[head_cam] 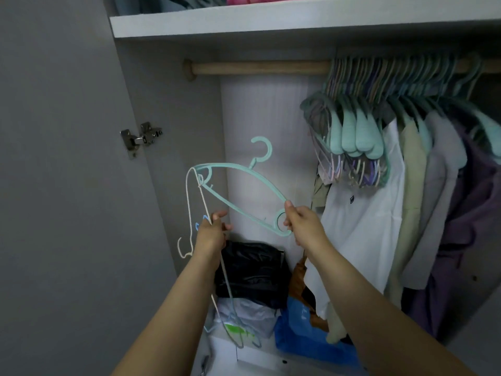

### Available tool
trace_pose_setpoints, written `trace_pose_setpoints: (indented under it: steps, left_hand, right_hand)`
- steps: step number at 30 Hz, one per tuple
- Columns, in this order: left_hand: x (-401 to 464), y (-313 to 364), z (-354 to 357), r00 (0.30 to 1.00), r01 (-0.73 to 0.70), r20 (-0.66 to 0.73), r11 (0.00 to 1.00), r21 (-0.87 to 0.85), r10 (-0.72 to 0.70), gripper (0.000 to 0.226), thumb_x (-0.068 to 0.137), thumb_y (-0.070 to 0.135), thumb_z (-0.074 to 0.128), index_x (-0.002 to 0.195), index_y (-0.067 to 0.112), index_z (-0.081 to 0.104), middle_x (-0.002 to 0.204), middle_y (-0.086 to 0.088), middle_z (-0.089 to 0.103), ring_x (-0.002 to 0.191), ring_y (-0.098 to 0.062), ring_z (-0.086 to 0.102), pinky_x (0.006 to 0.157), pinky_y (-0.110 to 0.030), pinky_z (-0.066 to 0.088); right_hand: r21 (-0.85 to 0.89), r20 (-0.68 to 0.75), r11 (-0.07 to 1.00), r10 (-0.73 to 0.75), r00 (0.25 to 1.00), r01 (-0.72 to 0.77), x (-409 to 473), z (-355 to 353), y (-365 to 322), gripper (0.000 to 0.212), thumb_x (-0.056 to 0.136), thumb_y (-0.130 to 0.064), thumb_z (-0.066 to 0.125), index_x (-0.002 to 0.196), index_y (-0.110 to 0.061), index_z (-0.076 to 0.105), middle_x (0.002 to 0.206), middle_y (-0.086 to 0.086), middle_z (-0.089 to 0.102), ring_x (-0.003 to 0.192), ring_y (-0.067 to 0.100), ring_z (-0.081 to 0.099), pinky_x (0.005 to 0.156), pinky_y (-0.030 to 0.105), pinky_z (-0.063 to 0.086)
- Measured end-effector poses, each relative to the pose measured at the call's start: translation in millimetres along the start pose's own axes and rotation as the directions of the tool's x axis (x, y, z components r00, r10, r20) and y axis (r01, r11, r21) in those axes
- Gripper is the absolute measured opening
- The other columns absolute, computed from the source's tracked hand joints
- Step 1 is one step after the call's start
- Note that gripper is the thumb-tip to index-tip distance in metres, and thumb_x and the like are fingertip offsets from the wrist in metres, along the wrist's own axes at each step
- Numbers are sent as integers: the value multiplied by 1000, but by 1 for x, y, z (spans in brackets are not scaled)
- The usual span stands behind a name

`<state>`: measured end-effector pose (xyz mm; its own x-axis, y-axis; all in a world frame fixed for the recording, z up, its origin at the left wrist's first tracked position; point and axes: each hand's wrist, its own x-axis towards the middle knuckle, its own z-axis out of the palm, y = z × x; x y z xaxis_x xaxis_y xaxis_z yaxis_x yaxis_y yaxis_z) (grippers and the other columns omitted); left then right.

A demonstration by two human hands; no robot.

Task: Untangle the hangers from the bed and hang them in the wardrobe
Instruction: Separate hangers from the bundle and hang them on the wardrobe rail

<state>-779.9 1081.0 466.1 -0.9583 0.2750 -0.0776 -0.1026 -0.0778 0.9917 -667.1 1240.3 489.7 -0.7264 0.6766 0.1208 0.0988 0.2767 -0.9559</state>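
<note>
Below the rail (pixel 260 67), my right hand (pixel 303 222) pinches the green hanger (pixel 238 183); my left hand (pixel 210 237) grips the white hanger (pixel 189 213), which I should unhook gently.

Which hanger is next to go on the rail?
Below the bare left stretch of the wooden rail, the right hand grips one end of a mint-green plastic hanger. Unlike the hangers crowded on the rail, it hangs free, tilted, snagged with a cream wire hanger.

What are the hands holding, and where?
Right hand grips the mint-green plastic hanger at its ringed end; left hand holds thin white hangers.
</note>
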Motion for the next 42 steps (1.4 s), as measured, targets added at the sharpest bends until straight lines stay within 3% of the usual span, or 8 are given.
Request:
trace_pose_setpoints:
  steps: [6,12,18,20,25,28,34,42]
  left_hand:
    - [4,18,4,999,-42,11,995,-96,43,36,107,25,23,114,9,55,60,-1,34,29,-1,24,35,-13,21]
    - [4,37,12,996,-49,64,988,-144,58,34,106,25,25,101,15,57,55,3,33,32,-2,22,36,-13,20]
    - [8,54,18,991,-81,96,982,-169,98,35,106,29,26,97,18,58,41,12,34,33,-3,20,37,-13,18]
    - [10,56,17,988,-91,105,982,-166,110,35,106,29,25,97,19,57,40,13,33,32,-3,19,37,-12,19]
    - [15,53,15,987,-90,120,985,-145,108,35,106,30,26,98,21,58,41,13,34,33,-3,20,36,-14,21]
    - [15,50,12,989,-69,120,987,-143,86,35,106,31,26,98,21,59,41,13,35,34,-3,21,36,-16,21]
    - [10,48,10,992,-14,121,983,-185,37,35,106,32,28,94,15,56,42,11,32,34,-5,19,38,-15,17]
    - [-2,55,0,982,60,186,960,-274,-8,49,97,58,36,62,24,33,47,9,21,36,-8,13,40,-16,12]
  right_hand:
    - [-133,-218,985,-139,966,112,20,-6,-28,39,94,-39,47,61,-20,37,59,-4,42,59,19,44,54,29,32]
    - [-230,-345,955,-259,902,186,54,-8,-106,46,98,-42,39,109,0,51,102,17,62,93,33,60,72,34,47]
    - [-271,-416,954,-233,879,125,93,-12,-168,48,95,-40,44,116,3,52,112,22,64,100,39,63,78,37,50]
    - [-206,-371,972,-181,911,110,102,-12,-178,47,95,-39,44,116,2,52,104,20,69,90,35,68,78,44,56]
    - [124,-290,992,1,957,37,116,4,-197,35,100,-29,43,114,2,49,90,22,69,47,22,61,31,22,42]
    - [267,-185,963,82,979,-30,117,8,-201,32,99,-24,43,115,2,53,96,19,68,54,20,62,34,24,47]
    - [501,-109,856,207,972,-126,117,16,-193,21,100,-20,44,95,-1,51,75,19,62,22,17,49,26,23,40]
    - [644,-416,732,93,905,221,112,10,-148,24,99,-12,46,76,-6,41,51,8,41,23,9,31,32,12,28]
